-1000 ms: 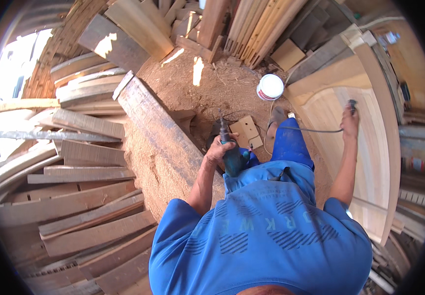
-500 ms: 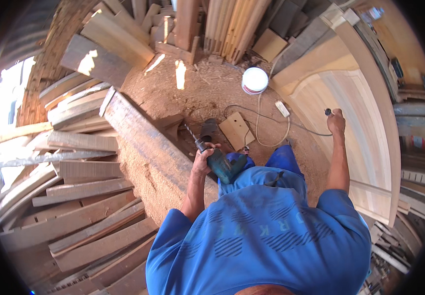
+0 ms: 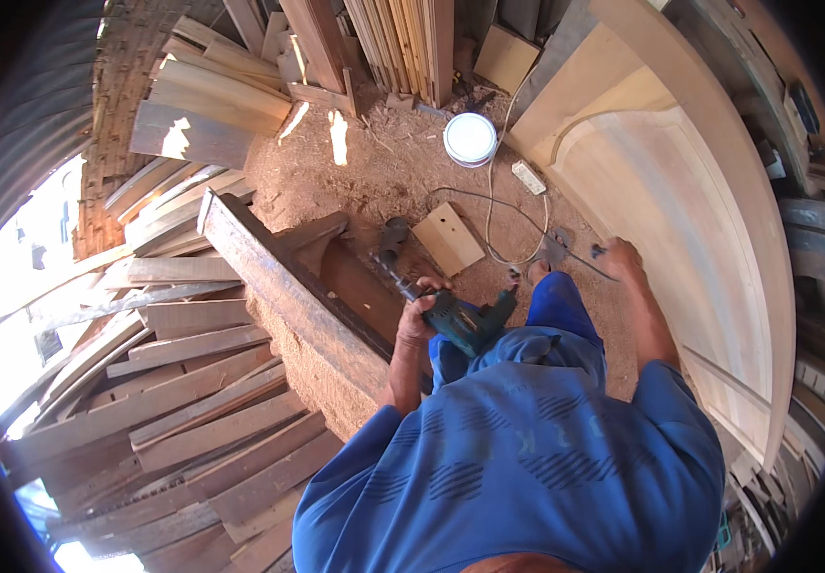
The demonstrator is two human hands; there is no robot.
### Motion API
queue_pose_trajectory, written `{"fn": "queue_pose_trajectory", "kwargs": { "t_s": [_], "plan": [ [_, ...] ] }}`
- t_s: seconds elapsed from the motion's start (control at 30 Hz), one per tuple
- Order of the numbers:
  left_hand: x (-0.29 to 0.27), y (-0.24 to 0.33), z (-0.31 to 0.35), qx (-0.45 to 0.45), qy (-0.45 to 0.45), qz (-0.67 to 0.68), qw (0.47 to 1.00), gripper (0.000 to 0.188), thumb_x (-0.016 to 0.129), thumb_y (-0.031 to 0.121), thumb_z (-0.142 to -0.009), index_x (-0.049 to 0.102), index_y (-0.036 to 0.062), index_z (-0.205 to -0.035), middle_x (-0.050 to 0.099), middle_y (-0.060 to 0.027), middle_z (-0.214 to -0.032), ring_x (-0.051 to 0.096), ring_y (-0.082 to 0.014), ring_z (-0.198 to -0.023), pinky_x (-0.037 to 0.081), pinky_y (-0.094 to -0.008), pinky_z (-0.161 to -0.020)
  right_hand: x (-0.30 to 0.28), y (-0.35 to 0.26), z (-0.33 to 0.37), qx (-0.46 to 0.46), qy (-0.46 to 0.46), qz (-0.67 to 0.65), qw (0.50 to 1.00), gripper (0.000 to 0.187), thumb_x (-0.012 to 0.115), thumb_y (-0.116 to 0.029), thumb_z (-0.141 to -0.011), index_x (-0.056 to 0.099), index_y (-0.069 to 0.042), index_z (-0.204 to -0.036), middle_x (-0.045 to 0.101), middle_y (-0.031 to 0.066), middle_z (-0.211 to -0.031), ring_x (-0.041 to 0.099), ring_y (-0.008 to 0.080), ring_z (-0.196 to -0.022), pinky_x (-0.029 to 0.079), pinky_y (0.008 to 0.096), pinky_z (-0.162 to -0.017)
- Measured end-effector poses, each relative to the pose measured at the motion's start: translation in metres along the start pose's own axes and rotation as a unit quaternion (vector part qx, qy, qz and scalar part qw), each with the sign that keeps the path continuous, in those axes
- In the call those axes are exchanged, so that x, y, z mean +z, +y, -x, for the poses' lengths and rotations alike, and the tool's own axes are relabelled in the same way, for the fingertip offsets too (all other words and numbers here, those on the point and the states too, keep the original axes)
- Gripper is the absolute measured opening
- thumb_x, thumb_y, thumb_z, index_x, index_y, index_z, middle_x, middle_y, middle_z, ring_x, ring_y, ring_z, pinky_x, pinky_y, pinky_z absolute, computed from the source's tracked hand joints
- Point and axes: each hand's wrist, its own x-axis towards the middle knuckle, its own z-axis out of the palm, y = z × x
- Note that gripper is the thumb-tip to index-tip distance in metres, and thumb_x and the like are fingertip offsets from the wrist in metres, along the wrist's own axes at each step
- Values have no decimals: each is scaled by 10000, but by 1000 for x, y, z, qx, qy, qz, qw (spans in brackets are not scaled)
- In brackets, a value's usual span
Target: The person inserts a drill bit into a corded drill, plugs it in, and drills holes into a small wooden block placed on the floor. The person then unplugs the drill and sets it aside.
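Drawn in from over the arched pale-wood panel (image 3: 680, 191), the right grip (image 3: 625, 263) is closed around a black cable plug (image 3: 598, 250), near the white rectangular socket block (image 3: 529, 178). The left grip (image 3: 416, 310) curls around the dark-green power drill (image 3: 467, 325) near its chuck, at the lap.

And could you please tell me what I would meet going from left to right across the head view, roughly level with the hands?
Stacked boards, long thick beam, left hand holding the drill, right hand holding a dark cable end, pale arched panel.
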Motion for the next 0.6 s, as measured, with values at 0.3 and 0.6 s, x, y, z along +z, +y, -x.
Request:
{"fn": "queue_pose_trajectory", "kwargs": {
  "t_s": [0.3, 0.6],
  "plan": [
    [76, -43, -4, -6, -78, 67, 995, 366, 726, 186, -733, 566, 68, -1040, 617, -169, -1062, 616, -360, -1054, 535, -503, -914, -12, 315, 132, 206, -37, 110, 972, 354, 645, -311, -891, 688, 8, -1039, 696, 256, -1081, 677, 403, -1042, 545, 493, -883],
    [74, -33, -16, 0, -79, 134, 988, 409, 741, 243, -706, 598, 66, -1047, 617, -147, -1018, 608, -403, -1020, 536, -569, -898, 36, 242, 51, 91, -3, -166, 982, 636, 620, -508, -890, 644, 114, -1020, 664, 350, -942, 687, 439, -955, 522, 485, -801]
  ]
}}
